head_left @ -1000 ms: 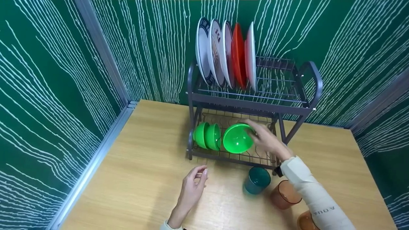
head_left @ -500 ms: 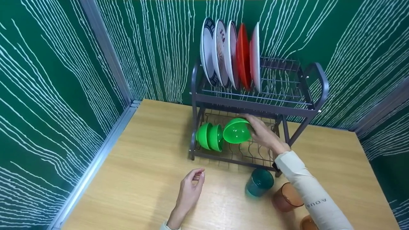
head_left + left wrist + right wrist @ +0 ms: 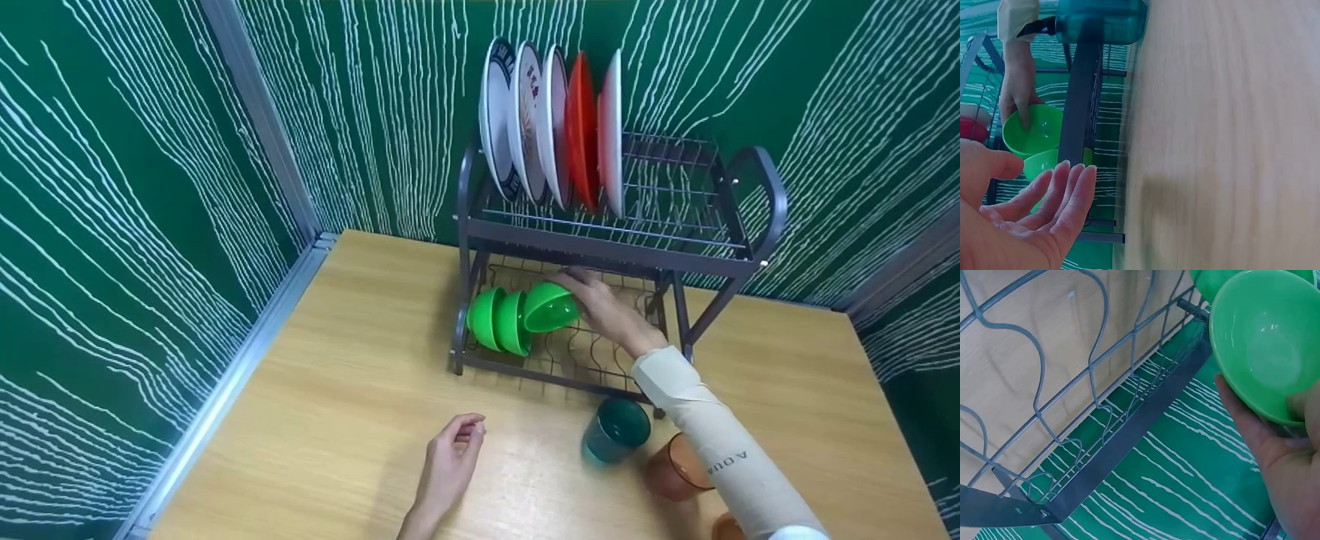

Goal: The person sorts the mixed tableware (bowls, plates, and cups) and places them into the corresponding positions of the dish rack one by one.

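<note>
My right hand [image 3: 604, 307] pinches the rim of a green bowl [image 3: 550, 309], thumb inside and fingers behind, above the lower tier of a dark metal dish rack [image 3: 600, 251]. That bowl is tilted with its opening facing right and forward. Two more green bowls [image 3: 499, 321] stand on edge at the left of the lower tier, close beside the held one. In the right wrist view, the held bowl [image 3: 1269, 343] hides part of a bowl behind it. My left hand [image 3: 448, 465] hovers over the table in front of the rack, fingers loosely bent, holding nothing.
Several plates [image 3: 551, 127] stand upright on the upper tier. A teal glass [image 3: 618, 431] sits before the rack's front right corner. An amber glass [image 3: 679, 469] and another orange one [image 3: 726, 527] are partly behind my right sleeve. Green walls enclose the wooden table [image 3: 315, 390].
My right hand has carried the green bowl leftward toward the two standing bowls and tipped it further onto its side. My left hand has dropped slightly lower in view, still holding nothing.
</note>
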`<state>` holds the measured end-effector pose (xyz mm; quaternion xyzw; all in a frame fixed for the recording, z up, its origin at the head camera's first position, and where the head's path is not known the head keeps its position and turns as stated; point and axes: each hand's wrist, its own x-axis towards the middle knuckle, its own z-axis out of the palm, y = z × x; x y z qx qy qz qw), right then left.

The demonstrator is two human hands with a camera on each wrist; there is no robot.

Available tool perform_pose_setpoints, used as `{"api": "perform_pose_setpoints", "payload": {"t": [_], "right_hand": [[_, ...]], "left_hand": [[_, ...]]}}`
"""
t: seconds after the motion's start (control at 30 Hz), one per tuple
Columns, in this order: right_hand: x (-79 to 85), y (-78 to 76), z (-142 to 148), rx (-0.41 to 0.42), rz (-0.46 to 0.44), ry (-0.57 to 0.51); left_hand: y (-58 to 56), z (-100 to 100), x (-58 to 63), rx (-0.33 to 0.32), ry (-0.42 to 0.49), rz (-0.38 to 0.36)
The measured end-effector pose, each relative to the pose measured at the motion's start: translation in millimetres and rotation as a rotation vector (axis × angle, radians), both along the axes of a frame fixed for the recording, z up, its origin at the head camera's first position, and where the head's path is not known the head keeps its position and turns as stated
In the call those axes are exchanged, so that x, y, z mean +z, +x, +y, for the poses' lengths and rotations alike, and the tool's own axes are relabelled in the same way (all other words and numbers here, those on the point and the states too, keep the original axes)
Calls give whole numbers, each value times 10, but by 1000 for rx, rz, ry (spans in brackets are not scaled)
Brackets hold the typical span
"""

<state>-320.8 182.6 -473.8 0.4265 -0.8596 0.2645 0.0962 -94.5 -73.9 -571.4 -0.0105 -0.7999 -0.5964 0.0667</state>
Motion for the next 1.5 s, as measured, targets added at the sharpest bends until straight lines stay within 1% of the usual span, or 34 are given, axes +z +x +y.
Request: {"api": "perform_pose_setpoints", "payload": {"t": [0.13, 0.27, 0.33, 0.37, 0.43, 0.5, 0.57, 0.63, 0.67, 0.77, 0.83, 1.0, 1.07, 1.13, 1.23, 1.37, 1.43, 1.5], "right_hand": [[-37, 30, -40, 11, -4, 65], [-78, 54, -71, 28, 59, 131], [-97, 71, -78, 26, 62, 158], [-102, 81, -82, 20, 58, 173], [-108, 105, -94, 7, 19, 194], [-104, 134, -107, -10, -23, 222], [-101, 155, -124, -21, -40, 240], [-104, 170, -136, -26, -51, 257], [-109, 179, -139, -28, -67, 262], [-130, 202, -140, -29, -74, 274], [-148, 212, -143, -16, -47, 281], [-192, 211, -160, 32, 111, 293], [-204, 207, -172, 45, 150, 295], [-205, 202, -186, 52, 172, 303], [-193, 192, -211, 56, 205, 340], [-161, 182, -246, 55, 205, 393], [-149, 171, -266, 61, 199, 403], [-138, 157, -291, 69, 190, 396]], "left_hand": [[21, 6, -20, -3, 15, -9], [36, 13, -19, 3, 39, -37], [45, 15, -2, 5, 43, -36], [55, 18, 32, 8, 46, -39], [84, 26, 130, 6, 51, -32], [119, 32, 245, 4, 54, -26], [154, 38, 359, 2, 60, -30], [172, 37, 408, -3, 62, -31], [177, 37, 419, -3, 64, -32], [180, 31, 429, -2, 70, -33], [178, 27, 427, -2, 74, -29], [174, 19, 438, 8, 77, -41], [170, 16, 435, 13, 80, -47], [159, 14, 407, 13, 84, -45], [124, 9, 283, 17, 81, -42], [68, -4, 83, 16, 74, -44], [54, -10, 32, 10, 75, -43], [50, -17, 7, 2, 86, -45]]}}
